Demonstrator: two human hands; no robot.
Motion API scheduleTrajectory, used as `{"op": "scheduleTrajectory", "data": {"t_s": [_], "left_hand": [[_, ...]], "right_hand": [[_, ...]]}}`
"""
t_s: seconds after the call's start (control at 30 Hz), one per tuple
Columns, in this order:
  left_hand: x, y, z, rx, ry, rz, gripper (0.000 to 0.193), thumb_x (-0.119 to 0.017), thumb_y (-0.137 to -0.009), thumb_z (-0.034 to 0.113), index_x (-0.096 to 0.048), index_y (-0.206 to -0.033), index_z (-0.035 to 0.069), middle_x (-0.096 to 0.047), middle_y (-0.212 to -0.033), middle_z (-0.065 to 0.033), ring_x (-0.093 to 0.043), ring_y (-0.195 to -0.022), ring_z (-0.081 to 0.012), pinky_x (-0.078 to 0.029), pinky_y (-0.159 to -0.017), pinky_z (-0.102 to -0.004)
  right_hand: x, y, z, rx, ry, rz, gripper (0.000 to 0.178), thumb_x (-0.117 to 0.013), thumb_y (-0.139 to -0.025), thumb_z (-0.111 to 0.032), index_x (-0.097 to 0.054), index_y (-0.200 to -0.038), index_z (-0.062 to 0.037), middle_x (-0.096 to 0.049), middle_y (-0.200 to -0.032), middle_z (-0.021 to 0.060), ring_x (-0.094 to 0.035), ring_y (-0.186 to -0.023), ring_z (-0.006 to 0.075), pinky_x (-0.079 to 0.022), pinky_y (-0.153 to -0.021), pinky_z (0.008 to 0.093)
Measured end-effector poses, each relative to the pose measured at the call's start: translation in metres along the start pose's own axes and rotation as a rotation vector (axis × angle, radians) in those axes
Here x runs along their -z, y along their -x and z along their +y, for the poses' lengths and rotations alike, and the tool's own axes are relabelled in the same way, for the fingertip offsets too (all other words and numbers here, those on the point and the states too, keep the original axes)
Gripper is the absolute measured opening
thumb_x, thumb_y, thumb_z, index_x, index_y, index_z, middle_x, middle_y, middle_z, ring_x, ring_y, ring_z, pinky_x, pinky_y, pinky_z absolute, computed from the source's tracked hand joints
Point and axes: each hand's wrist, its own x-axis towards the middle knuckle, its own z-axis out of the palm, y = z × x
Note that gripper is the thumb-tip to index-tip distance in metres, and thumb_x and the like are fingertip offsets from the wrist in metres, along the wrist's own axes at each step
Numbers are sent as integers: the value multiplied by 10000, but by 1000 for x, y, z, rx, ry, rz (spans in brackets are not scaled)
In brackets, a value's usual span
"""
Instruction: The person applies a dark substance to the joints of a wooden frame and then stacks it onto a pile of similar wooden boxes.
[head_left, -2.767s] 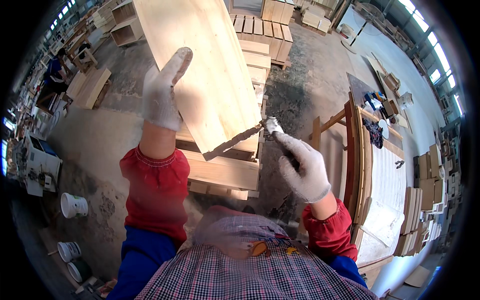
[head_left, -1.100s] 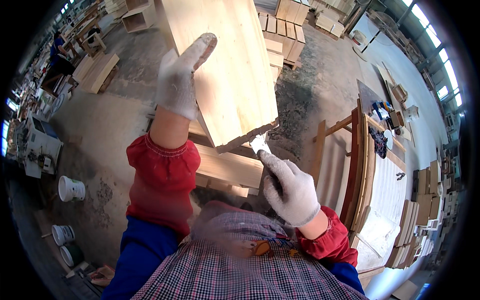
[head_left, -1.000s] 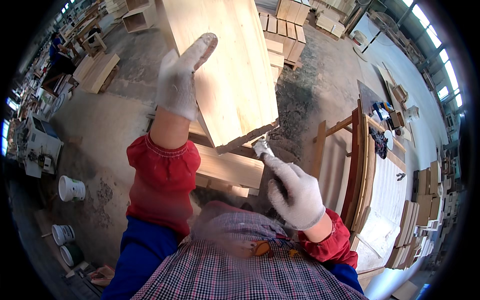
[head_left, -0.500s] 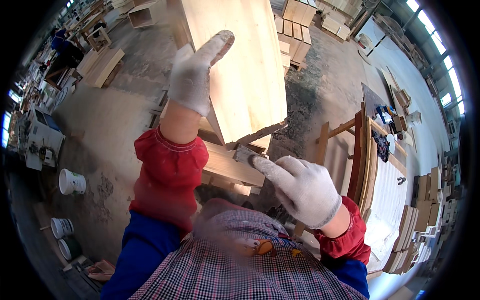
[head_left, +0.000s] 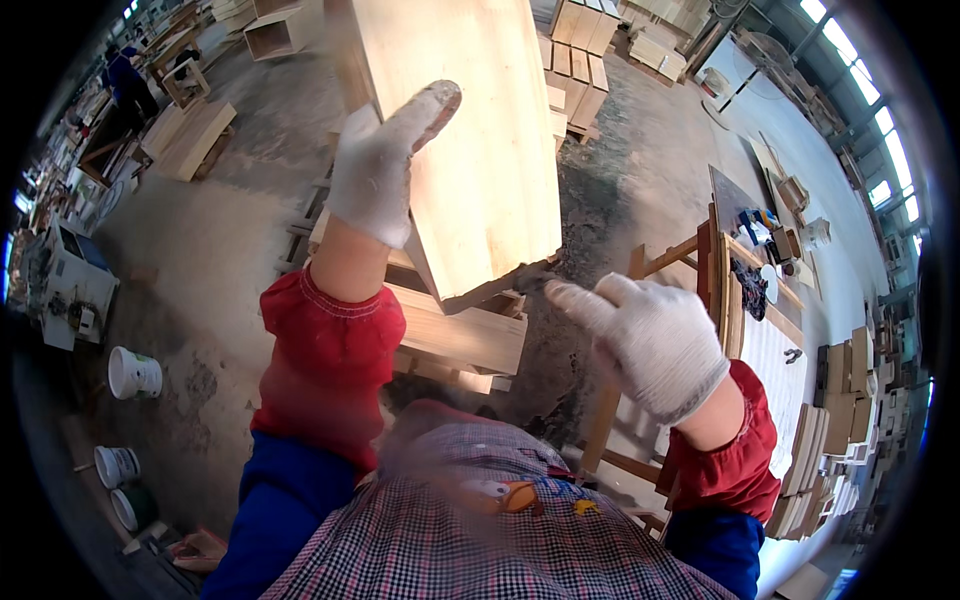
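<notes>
My left hand (head_left: 375, 170), in a whitish work glove, grips the left side of a pale wooden box (head_left: 490, 150). Its thumb lies over the broad top face and the other fingers are hidden at the side. The box is tilted, and its near edge looks dark and rough. At the right end of that edge is my gloved right hand (head_left: 650, 345), closed round a scraper with the index finger stretched along it. Little of the blade shows beside the dark edge, and the handle is hidden in the palm.
Beneath the box are stacked wooden boards (head_left: 460, 335). A workbench (head_left: 760, 370) with a white top stands to the right. White buckets (head_left: 135, 373) sit on the floor at left. Wooden crates (head_left: 575, 80) are piled beyond, and a co-worker (head_left: 125, 80) stands far left.
My right hand has moved right and slightly up with the scraper, from the middle of the near edge to its right end. My left hand keeps its grip, with the box shifted slightly left.
</notes>
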Motion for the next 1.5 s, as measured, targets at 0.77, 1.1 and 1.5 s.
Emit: {"op": "scheduleTrajectory", "data": {"t_s": [0.77,1.1,1.5], "left_hand": [[-22,45,63,800,759,198,173,-580,-857,63,-582,-990,-47,-619,-911,-71,-600,-841,-126,-504,-726,-239],[-41,101,77,728,595,74,170,-562,-818,27,-593,-968,-47,-619,-866,-55,-565,-782,-115,-469,-695,-270],[-56,117,78,528,630,136,238,-568,-858,87,-534,-1057,-40,-630,-933,-68,-611,-850,-154,-499,-718,-271]], "right_hand": [[4,5,-8,-112,-1032,553,457,-516,-771,5,-486,-1227,24,-595,-919,161,-596,-755,210,-485,-710,295],[52,-22,-46,8,-706,603,474,-505,-728,28,-506,-1202,24,-591,-882,188,-599,-764,297,-474,-708,317],[45,-23,-64,-11,-671,596,472,-524,-731,2,-504,-1202,15,-567,-792,187,-593,-679,320,-480,-631,339]]}}
